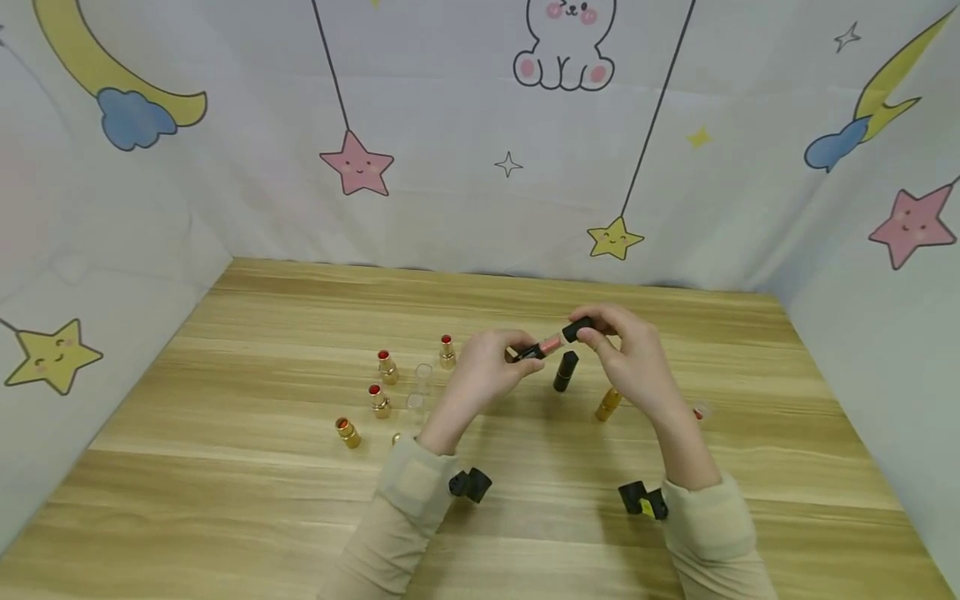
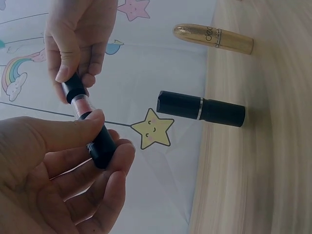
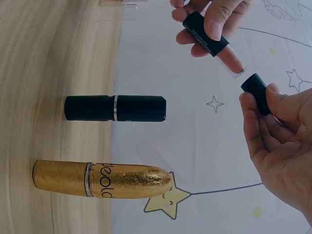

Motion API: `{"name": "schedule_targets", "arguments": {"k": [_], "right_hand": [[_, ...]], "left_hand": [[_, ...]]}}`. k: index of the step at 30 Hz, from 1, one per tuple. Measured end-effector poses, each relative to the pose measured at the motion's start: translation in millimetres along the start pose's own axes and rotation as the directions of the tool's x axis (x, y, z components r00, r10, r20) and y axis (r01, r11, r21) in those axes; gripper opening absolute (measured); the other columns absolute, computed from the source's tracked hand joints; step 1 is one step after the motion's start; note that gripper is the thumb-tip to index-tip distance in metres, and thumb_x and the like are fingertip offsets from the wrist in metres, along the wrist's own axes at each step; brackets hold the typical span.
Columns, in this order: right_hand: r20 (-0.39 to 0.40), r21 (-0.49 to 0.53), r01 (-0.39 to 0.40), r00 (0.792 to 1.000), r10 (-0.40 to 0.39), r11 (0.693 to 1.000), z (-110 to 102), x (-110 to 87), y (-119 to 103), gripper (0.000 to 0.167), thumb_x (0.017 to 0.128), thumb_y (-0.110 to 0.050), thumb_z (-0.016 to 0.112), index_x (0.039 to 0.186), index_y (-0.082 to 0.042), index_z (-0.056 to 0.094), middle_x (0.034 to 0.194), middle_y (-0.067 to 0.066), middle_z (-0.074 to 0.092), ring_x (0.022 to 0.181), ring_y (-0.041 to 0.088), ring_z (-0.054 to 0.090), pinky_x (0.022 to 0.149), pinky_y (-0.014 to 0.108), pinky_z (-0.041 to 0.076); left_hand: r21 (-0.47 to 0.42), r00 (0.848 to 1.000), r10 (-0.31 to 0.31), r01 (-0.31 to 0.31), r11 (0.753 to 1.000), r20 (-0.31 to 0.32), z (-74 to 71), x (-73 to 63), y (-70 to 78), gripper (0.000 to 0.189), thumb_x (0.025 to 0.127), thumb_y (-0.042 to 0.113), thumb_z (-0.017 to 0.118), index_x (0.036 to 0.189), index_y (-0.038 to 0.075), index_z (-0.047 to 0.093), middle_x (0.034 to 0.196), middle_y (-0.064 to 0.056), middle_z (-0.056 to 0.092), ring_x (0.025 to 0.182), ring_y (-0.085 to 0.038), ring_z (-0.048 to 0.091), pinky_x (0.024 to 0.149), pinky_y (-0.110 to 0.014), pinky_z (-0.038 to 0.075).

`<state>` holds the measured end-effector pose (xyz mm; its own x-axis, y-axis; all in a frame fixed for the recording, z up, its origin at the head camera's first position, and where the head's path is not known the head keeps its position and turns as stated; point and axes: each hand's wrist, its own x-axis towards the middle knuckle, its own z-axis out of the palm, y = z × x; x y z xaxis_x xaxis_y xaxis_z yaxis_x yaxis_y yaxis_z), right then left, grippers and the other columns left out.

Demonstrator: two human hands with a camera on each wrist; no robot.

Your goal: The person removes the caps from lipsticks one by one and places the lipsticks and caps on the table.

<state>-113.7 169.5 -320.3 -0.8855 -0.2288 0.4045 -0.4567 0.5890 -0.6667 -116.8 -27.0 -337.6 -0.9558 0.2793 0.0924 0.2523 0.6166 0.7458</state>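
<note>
My left hand [image 1: 483, 367] pinches the black base of a pink lipstick [image 3: 230, 58], which has a clear sleeve round its pink part. A short black cap [image 3: 255, 91] is held between thumb and fingers of my right hand [image 1: 633, 358]. In the right wrist view, the cap stands just off the sleeve's end, with a small gap. Both pieces are tilted and raised above the table. Beneath the hands, a closed black lipstick [image 1: 566, 372] stands upright, and a gold lipstick [image 1: 609, 405] stands by the right forearm.
Several gold lipsticks with red tips, one of them a lipstick [image 1: 347, 432] at the front, stand left of my left arm. Near them are clear caps [image 1: 423, 377]. A small red-and-clear item [image 1: 702, 410] lies partly behind the right wrist. A patterned cloth [image 1: 465, 217] hangs behind the wooden table [image 1: 225, 467].
</note>
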Motion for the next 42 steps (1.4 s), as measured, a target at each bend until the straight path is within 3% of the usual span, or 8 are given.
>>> {"name": "schedule_targets", "arguments": {"k": [10,16,27,32,39,42], "right_hand": [[-0.055,-0.018,0.028,0.998,-0.029,0.999,-1.5,5.2,-2.4,0.021,0.092,-0.013,0.063,0.113,-0.009,0.066,0.100,0.006,0.068,0.090,0.017,0.062,0.080,0.025,0.045],[-0.076,-0.057,0.019,0.997,-0.024,0.998,0.8,13.0,-3.1,0.023,0.092,-0.014,0.063,0.114,-0.008,0.066,0.100,0.007,0.068,0.087,0.019,0.063,0.076,0.031,0.045],[0.001,-0.144,0.039,0.999,-0.040,0.989,18.3,21.7,4.1,0.023,0.093,-0.012,0.063,0.114,-0.004,0.065,0.104,0.011,0.067,0.087,0.024,0.063,0.074,0.040,0.050],[0.042,-0.170,0.073,0.997,-0.066,0.983,29.8,24.8,9.0,0.023,0.092,-0.010,0.062,0.114,-0.001,0.064,0.107,0.014,0.066,0.089,0.026,0.064,0.079,0.041,0.053],[0.111,-0.232,0.069,0.993,-0.044,0.970,43.6,27.9,11.9,0.021,0.093,-0.009,0.062,0.112,-0.001,0.064,0.107,0.014,0.066,0.092,0.027,0.064,0.079,0.041,0.054],[0.138,-0.264,0.065,0.990,-0.029,0.962,48.0,29.3,13.7,0.022,0.093,-0.009,0.062,0.112,-0.001,0.064,0.108,0.014,0.065,0.092,0.027,0.063,0.076,0.041,0.053]], "left_hand": [[-0.030,0.999,-0.026,0.026,0.999,-0.028,3.6,1.8,-7.9,0.017,0.087,0.020,0.072,0.102,0.012,0.071,0.101,-0.006,0.072,0.079,-0.015,0.068,0.061,-0.023,0.051],[-0.063,0.997,-0.077,0.075,0.995,-0.030,3.6,2.9,-11.4,0.016,0.088,0.021,0.070,0.102,0.014,0.069,0.105,-0.004,0.071,0.085,-0.018,0.068,0.064,-0.026,0.052],[-0.004,0.995,-0.065,0.065,0.998,-0.079,6.9,6.2,-17.7,0.019,0.089,0.018,0.069,0.106,0.009,0.066,0.094,-0.010,0.072,0.080,-0.020,0.064,0.066,-0.031,0.050],[-0.021,0.993,-0.072,0.071,0.997,-0.095,9.0,6.4,-22.1,0.017,0.087,0.012,0.069,0.103,0.007,0.065,0.099,-0.012,0.072,0.077,-0.019,0.065,0.062,-0.027,0.048],[0.021,0.989,-0.065,0.068,0.997,-0.135,13.7,7.8,-26.3,0.013,0.085,0.012,0.071,0.097,0.007,0.066,0.099,-0.009,0.064,0.082,-0.020,0.058,0.073,-0.031,0.047],[0.018,0.989,-0.062,0.065,0.998,-0.134,15.2,9.2,-28.0,0.012,0.085,0.012,0.071,0.096,0.007,0.067,0.095,-0.008,0.067,0.080,-0.019,0.061,0.070,-0.029,0.048]]}}
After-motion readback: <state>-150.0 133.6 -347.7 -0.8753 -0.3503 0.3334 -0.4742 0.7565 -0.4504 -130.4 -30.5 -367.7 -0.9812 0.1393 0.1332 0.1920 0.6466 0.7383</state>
